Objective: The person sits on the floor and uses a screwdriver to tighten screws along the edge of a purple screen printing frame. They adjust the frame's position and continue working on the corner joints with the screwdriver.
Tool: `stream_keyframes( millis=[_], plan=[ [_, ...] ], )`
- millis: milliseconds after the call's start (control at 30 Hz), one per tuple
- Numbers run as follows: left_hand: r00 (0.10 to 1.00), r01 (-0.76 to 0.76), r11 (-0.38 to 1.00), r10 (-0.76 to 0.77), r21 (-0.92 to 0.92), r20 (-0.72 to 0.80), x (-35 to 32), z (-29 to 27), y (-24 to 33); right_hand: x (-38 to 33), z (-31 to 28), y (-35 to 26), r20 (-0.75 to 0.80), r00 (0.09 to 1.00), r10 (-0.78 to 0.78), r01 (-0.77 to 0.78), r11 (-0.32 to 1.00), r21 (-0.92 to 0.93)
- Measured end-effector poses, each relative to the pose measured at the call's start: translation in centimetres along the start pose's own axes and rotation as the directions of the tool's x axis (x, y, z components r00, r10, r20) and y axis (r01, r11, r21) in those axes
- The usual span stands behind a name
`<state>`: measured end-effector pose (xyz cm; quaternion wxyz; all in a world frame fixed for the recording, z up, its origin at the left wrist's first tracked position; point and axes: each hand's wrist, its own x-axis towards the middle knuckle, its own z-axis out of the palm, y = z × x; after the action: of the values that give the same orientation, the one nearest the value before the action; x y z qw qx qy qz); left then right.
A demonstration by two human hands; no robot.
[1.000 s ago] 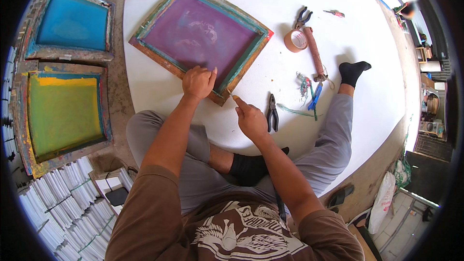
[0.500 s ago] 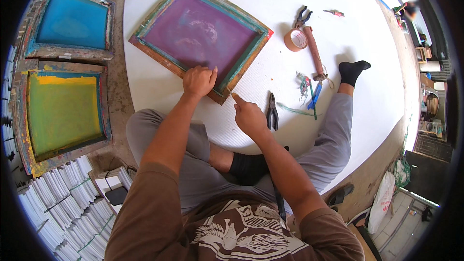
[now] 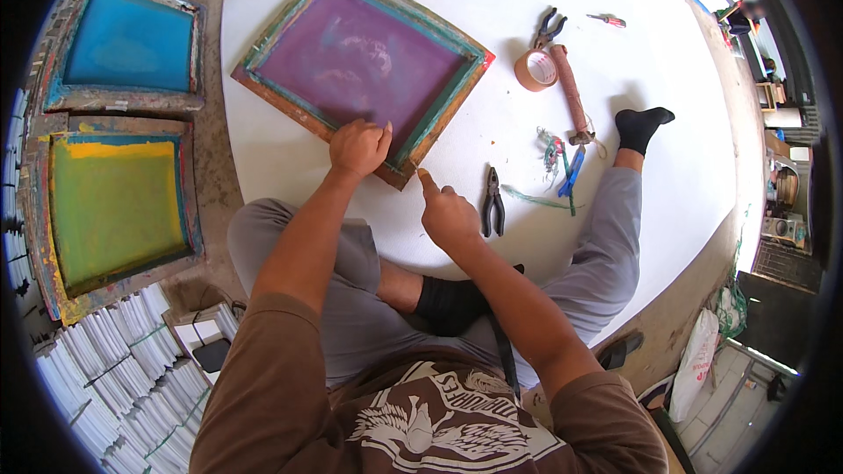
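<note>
My closed right hand (image 3: 452,218) holds a slim, tan-handled tool (image 3: 423,174) at the purple-meshed wooden frame (image 3: 364,66), which my left hand (image 3: 358,147), grip unclear, apparently steadies near the far-left corner of the white sheet (image 3: 663,53).

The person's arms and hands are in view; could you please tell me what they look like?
The left sleeve and right sleeve are plain brown, short and loose. Below them, the left forearm and right forearm are bare, with no watch or bracelet showing. The left hand and right hand wear no gloves.
</note>
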<state>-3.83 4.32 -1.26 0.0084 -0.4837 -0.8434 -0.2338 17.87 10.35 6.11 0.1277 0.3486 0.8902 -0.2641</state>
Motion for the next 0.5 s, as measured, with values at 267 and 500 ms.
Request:
stream_keyframes(
  millis=[267,500],
  plan=[
    [0.998,-0.023,1.000,0.022,-0.016,-0.054,0.3,-0.2,0.5,1.8,2.1,2.4,-0.012,0.999,-0.033,0.034,0.839,0.543],
    [0.998,-0.042,0.999,0.041,-0.025,-0.040,0.1,0.3,-0.2,0.3,1.5,1.3,-0.098,0.995,-0.026,0.043,0.982,0.184]
  ],
)
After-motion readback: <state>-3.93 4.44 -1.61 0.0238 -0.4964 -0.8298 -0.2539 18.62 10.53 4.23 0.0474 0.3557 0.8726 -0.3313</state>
